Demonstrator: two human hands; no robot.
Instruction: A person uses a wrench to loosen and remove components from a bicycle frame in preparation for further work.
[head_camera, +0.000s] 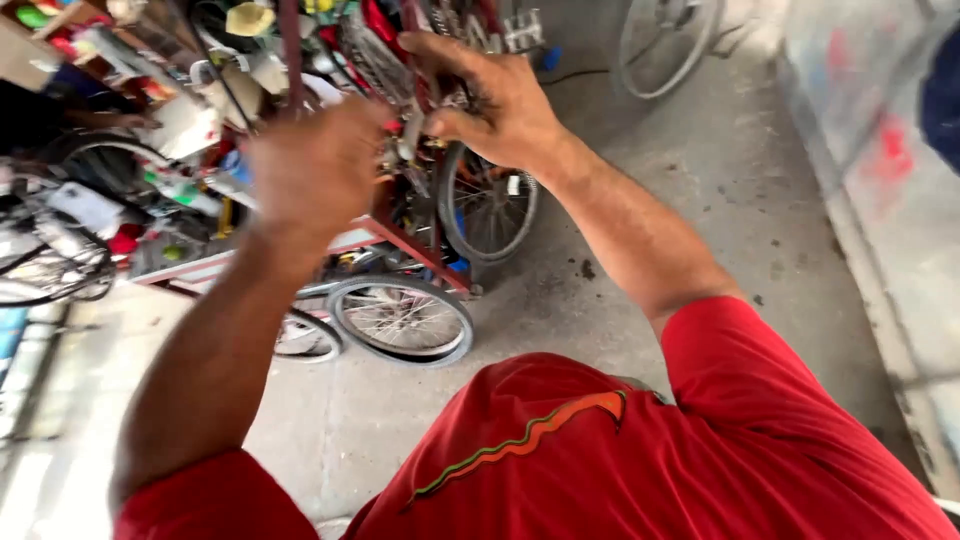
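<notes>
Red shirt fabric (640, 460) fills the bottom of the view, and both bare forearms reach up and away from it toward a red bicycle frame (400, 235) held on a stand. Well ahead, the right hand (500, 100) curls over a small metal part (412, 135) on the frame, fingers bent around it and thumb pressing from the near side; it looks like a brake or clamp fitting, though that is only a judgement. Just beside it, to the left, the left hand (315, 170) shows its back to the camera and is smeared by motion, so I cannot tell whether it is closed on anything or merely resting against the frame. To do this well, the right hand should keep the part pinned steady while the left works close by, with both wrists kept out of the spokes of the wheel (488, 205) hanging just below the right hand. Another wheel (402, 320) lies on the concrete floor (720, 180) below both hands, and a cluttered shelf (130, 80) stands off beyond the left hand. Much stays hidden: the palms cover the contact point, any tool is out of sight, the upper frame is cut off by the picture's edge, and blur softens the whole left side.
</notes>
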